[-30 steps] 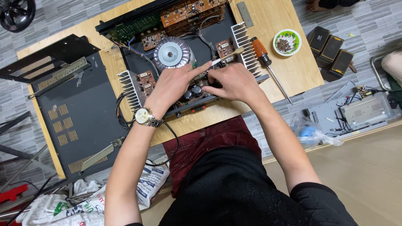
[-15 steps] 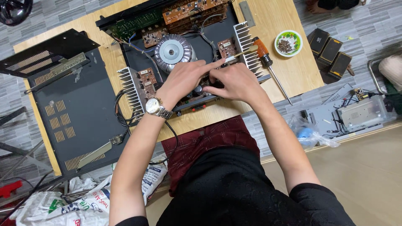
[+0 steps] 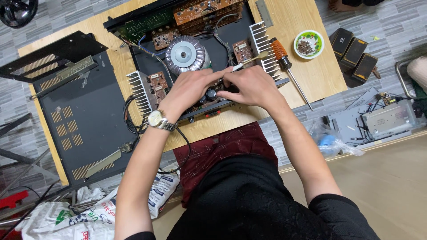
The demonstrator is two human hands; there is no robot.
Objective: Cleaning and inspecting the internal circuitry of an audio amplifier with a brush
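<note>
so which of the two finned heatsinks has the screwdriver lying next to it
The right heatsink: the orange-handled screwdriver lies along its outer edge. The left heatsink only has black cables beside it.

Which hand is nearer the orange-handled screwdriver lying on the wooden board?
Right. The right hand sits just left of the orange-handled screwdriver, apart from it; the left hand lies farther left, beyond the right one.

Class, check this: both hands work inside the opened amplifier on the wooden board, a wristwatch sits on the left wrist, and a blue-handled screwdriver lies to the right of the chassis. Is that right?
One detail is wrong: the screwdriver has an orange handle, not blue, as the head view shows. The left hand and right hand are both inside the amplifier on the wooden board, and the wristwatch is on the left wrist.
</note>
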